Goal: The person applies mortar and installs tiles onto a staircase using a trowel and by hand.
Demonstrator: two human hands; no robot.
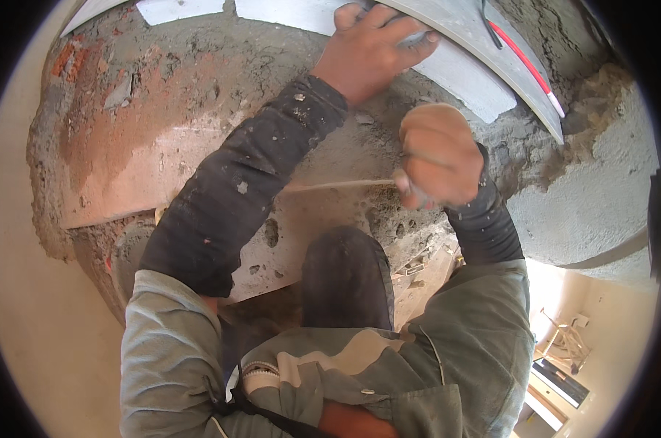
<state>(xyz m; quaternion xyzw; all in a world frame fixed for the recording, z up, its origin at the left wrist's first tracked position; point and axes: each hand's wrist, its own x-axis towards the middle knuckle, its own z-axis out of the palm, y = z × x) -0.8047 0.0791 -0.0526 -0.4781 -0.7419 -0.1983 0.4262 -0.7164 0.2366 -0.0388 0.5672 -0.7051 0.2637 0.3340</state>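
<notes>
The white strip (pixel 469 80) lies at the top of your view, on the rough mortar (pixel 264 66), running rightward out from under your left hand (pixel 378 55); the curved grey panel (pixel 465 29) overlaps its far edge, so check the seam between the two by eye before pressing; your left hand lies over the strip with its fingers fanned out toward the panel's edge, and you cannot tell from here whether the fingertips grip or merely rest; spread the pressure evenly, as a push at one end would likely tip the piece.

Your right hand (pixel 440 157) is apart from the left, closed in a fist nearer to you, blurred, with whatever it may hold hidden; if you bring it over, small, controlled movements should suit best, well clear of the left thumb; the red rod (pixel 524 57) with a white end and the black cord (pixel 489 25) lie on the panel, and could catch or roll if jolted; your dark-clad knee (pixel 345 277) is below, so brace there and lean in squarely.
</notes>
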